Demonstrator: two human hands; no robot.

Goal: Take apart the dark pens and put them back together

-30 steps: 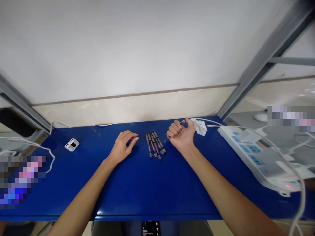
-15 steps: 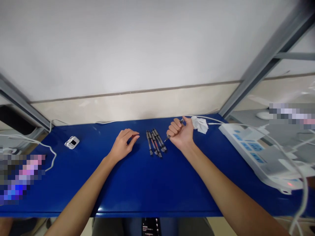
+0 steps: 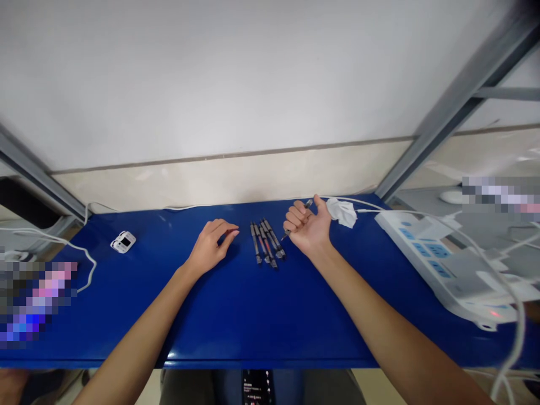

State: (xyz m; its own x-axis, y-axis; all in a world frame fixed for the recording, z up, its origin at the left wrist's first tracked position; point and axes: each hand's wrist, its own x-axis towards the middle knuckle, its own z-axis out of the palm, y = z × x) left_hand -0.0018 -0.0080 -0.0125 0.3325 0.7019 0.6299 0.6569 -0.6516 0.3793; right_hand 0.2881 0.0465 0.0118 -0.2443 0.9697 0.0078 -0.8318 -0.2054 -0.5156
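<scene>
Pens [image 3: 267, 246] between left hand [image 3: 208, 244], fingers slightly apart, and right hand [image 3: 311, 229], fingers tight around another pen [image 3: 309, 203].

It looked like a dormitory or study room: blue desk [image 3: 270, 315], grey metal post [image 3: 459, 98], power strip [image 3: 422, 251], pale wall [image 3: 236, 73].

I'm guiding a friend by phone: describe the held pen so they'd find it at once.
On the blue tabletop, look right of centre, to the person's right grip beside a crumpled white tissue. The pen shows at both ends of the curled fingers. Unlike the loose pens bunched on the tabletop to its left, it is held.
</scene>
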